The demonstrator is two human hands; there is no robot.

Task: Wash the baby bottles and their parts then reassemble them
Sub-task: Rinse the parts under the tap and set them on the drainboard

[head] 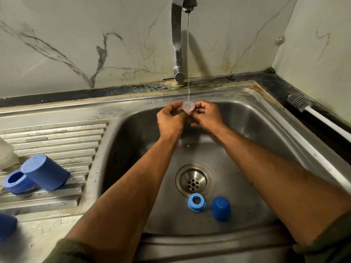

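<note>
Fingers of both hands pinch clear teat; under tap stream

I see a brushed stainless-steel sink, dull and water-spotted, with rust at its back right corner. The tap is tarnished metal. The nipple looks clear, soft silicone. The ring and cap are matt blue plastic.

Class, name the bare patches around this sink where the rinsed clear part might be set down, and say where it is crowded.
Free: the drainboard ribs behind the blue cap, and the basin floor left of the drain. Crowded: the drainboard's near-left corner, and in front of the drain, where the blue ring and small blue cap sit.
</note>
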